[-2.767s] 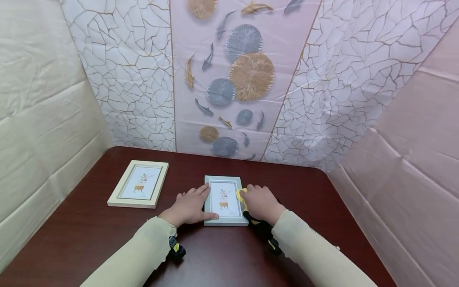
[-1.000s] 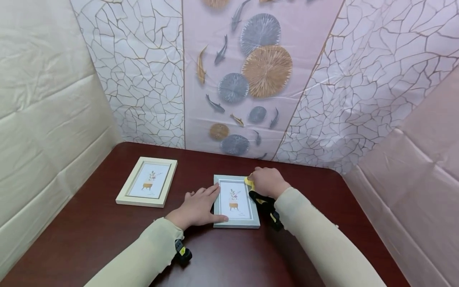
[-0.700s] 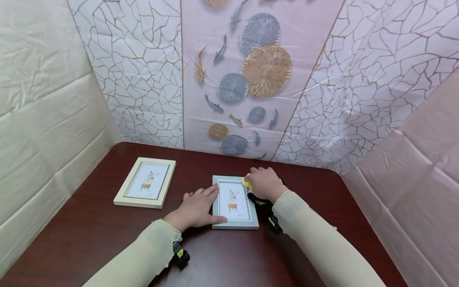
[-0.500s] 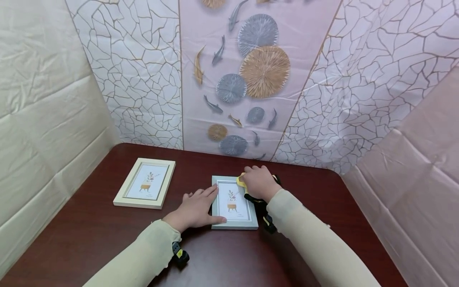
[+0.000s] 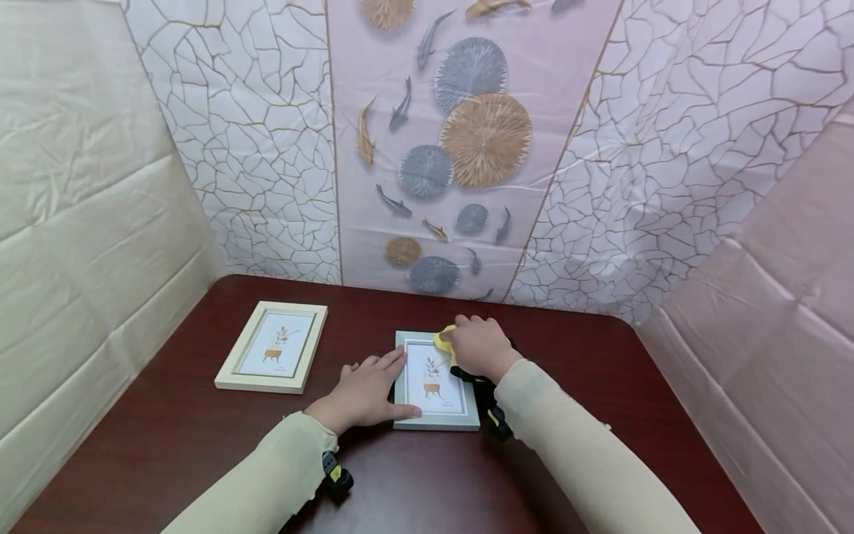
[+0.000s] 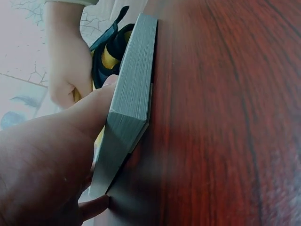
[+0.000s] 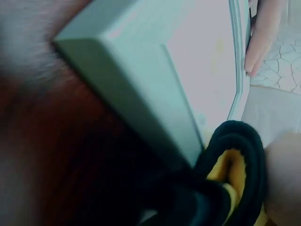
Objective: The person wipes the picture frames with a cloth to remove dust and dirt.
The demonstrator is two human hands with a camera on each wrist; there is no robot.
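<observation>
A pale blue-green picture frame [image 5: 437, 423] lies face up on the dark red table, with a potted-plant print behind its front. My left hand [image 5: 363, 393] rests spread on its left side, fingertips on the left border and thumb along the bottom border. In the left wrist view, that hand [image 6: 51, 155] lies over the frame's edge [image 6: 136, 70], with one fingertip near the tabletop. My right hand [image 5: 482, 347] grips a yellow and black cloth [image 5: 443, 340] on the frame's upper right part. The cloth's folds [image 7: 235, 160] bunch beside the frame in the right wrist view.
A cream picture frame [image 5: 303, 356] with a similar print lies face up on the left of the table [image 5: 407, 482]. Fabric-covered walls stand at the back [image 5: 267, 148], left and right. A black strap device [image 5: 336, 475] sits at my left wrist.
My right hand has moved the cloth from the right border up to the top right corner, then a little left along the top. My left hand stays on the frame. The head view shifted slightly.
</observation>
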